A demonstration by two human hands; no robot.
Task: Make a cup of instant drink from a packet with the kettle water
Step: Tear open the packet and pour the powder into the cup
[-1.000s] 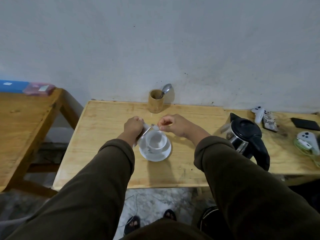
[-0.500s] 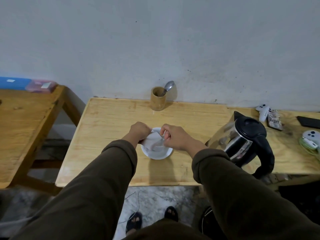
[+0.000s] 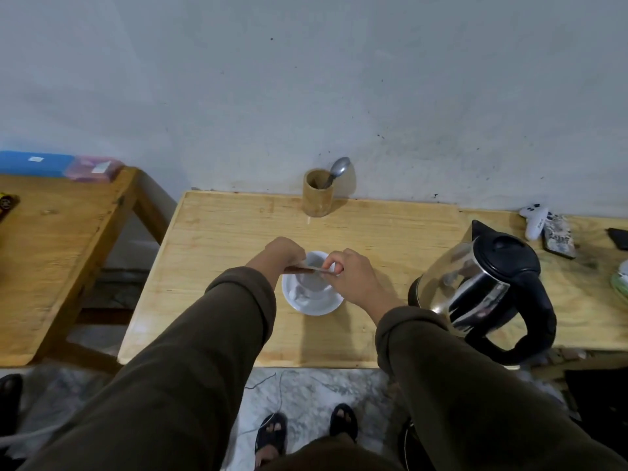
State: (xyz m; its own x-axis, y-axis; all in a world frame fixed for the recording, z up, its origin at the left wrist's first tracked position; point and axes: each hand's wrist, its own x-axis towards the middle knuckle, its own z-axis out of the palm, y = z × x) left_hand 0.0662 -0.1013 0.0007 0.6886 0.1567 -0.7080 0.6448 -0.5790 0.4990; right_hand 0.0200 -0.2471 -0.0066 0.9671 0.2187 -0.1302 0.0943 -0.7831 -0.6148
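Observation:
A white cup point(image 3: 314, 278) stands on a white saucer point(image 3: 319, 305) near the middle of the wooden table point(image 3: 373, 239). Just over the cup lies a narrow brown drink packet point(image 3: 302, 270), held flat between both hands. My left hand point(image 3: 282, 251) pinches its left end and my right hand point(image 3: 350, 271) pinches its right end. A glass kettle point(image 3: 482, 283) with a black lid and handle stands to the right of the cup. The cup's inside is partly hidden by the packet and my fingers.
A bamboo holder point(image 3: 317, 192) with a metal spoon point(image 3: 336, 171) stands at the wall behind the cup. White game controllers point(image 3: 535, 215) and dark flat items lie at the far right. A second wooden table point(image 3: 51, 253) sits to the left with a blue box point(image 3: 34, 163).
The view has tilted down and closer. Both hands stayed over the cup; the packet now lies flatter and stretched between them, showing its brown side.

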